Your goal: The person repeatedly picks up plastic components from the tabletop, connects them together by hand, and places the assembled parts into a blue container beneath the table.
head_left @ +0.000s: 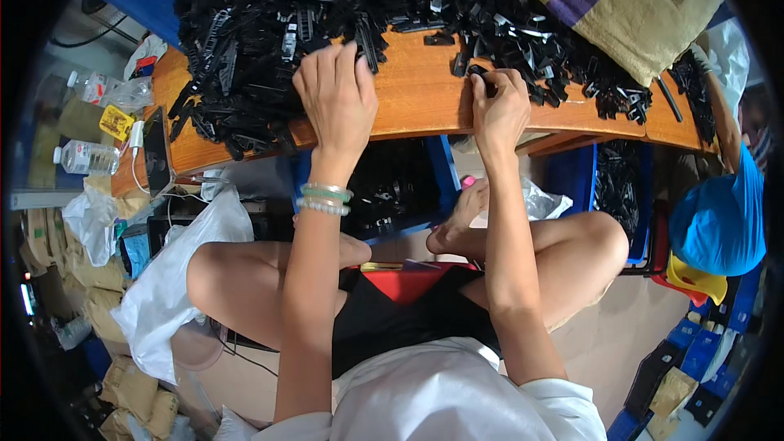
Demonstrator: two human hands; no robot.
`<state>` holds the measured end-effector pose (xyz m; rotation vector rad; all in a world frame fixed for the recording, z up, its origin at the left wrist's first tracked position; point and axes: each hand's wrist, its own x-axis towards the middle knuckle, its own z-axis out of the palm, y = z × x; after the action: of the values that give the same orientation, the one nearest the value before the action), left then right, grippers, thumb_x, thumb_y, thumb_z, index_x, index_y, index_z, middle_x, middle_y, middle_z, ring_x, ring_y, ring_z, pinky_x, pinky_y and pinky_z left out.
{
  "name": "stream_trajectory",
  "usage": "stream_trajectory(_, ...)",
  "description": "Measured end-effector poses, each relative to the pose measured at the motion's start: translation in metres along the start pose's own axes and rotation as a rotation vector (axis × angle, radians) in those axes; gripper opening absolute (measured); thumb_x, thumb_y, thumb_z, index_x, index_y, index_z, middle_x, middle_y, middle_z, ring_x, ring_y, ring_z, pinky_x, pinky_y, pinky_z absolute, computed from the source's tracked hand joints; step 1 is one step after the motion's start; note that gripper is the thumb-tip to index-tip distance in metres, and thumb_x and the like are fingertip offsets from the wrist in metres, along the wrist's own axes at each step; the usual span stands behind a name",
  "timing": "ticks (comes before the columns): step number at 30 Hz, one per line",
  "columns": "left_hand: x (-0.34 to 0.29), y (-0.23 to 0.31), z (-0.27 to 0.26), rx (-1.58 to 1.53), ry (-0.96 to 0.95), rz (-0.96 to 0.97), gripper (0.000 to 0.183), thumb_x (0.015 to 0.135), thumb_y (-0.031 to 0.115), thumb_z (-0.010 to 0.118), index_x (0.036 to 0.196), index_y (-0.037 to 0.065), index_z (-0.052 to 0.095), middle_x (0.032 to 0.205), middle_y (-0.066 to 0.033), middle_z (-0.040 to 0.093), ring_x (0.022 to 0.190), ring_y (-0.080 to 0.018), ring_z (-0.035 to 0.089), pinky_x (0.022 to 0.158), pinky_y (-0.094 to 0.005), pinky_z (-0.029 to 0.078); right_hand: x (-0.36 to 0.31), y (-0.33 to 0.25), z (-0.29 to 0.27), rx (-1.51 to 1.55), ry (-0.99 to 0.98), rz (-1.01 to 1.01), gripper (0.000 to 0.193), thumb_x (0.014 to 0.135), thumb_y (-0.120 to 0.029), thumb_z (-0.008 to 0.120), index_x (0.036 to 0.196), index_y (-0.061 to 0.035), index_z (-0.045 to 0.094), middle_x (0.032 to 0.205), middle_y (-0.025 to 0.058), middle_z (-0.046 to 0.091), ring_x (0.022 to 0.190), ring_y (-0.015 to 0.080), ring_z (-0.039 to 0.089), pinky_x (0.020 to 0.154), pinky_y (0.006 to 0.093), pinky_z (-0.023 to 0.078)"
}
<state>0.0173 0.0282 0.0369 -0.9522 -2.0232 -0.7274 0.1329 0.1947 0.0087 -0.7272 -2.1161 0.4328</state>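
Note:
A heap of black plastic parts (pixel 237 49) covers the far left and middle of the wooden table (pixel 416 90). My left hand (pixel 336 102) rests at the heap's near edge, its fingers curled down among the parts. Whatever those fingers grip is hidden beneath the hand. To the right, over the bare wood, my right hand (pixel 501 114) pinches a small black plastic part (pixel 482 73) between thumb and fingers. Just beyond it lie smaller loose black pieces (pixel 531 49), some with shiny metal-like bits.
A brown sack (pixel 629 8) lies at the far right of the table. Below the edge stand blue bins (pixel 445 167) holding black parts. Plastic bottles (pixel 86 158) and a phone-like dark slab (pixel 158 147) are at left. A blue bag (pixel 719 220) hangs at right.

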Motion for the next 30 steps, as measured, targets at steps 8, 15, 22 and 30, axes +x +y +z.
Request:
stream_trajectory(8, 0.023, -0.032, 0.025, -0.005, -0.336, 0.136, 0.033, 0.077, -0.004, 0.056, 0.106, 0.006, 0.067, 0.124, -0.0088, 0.056, 0.114, -0.0277, 0.050, 0.094, -0.0377, 0.041, 0.004, 0.005, -0.017, 0.330, -0.034, 0.204, 0.036, 0.075, -0.005, 0.073, 0.109, 0.0020, 0.063, 0.082, 0.0104, 0.063, 0.067, 0.0156, 0.057, 0.064, 0.0310, 0.049)
stream_trajectory(15, 0.033, -0.025, 0.018, -0.117, -0.417, 0.393, 0.023, 0.078, 0.003, 0.064, 0.101, -0.001, 0.062, 0.105, -0.0103, 0.060, 0.103, -0.0284, 0.054, 0.087, -0.0384, 0.042, -0.008, 0.007, -0.016, 0.320, -0.036, 0.066, 0.021, 0.074, -0.008, 0.074, 0.093, 0.0004, 0.069, 0.090, 0.0119, 0.063, 0.086, 0.0252, 0.060, 0.078, 0.0331, 0.048)
stream_trajectory(22, 0.003, 0.010, -0.003, -0.474, -0.670, 0.170, 0.019, 0.081, 0.000, 0.060, 0.100, -0.002, 0.060, 0.093, -0.0142, 0.057, 0.094, -0.0317, 0.053, 0.085, -0.0399, 0.042, -0.014, 0.005, -0.030, 0.188, -0.118, 0.061, 0.022, 0.074, -0.007, 0.074, 0.094, -0.0001, 0.069, 0.077, 0.0118, 0.057, 0.074, 0.0251, 0.057, 0.068, 0.0349, 0.045)
stream_trajectory(30, 0.036, 0.006, 0.040, -0.669, -0.917, -0.041, 0.022, 0.089, 0.012, 0.057, 0.105, -0.001, 0.067, 0.085, -0.0139, 0.057, 0.086, -0.0281, 0.058, 0.079, -0.0367, 0.044, -0.007, 0.009, -0.035, 0.215, -0.255, 0.118, 0.023, 0.076, -0.008, 0.073, 0.098, 0.0000, 0.070, 0.080, 0.0114, 0.058, 0.074, 0.0250, 0.057, 0.071, 0.0345, 0.045)
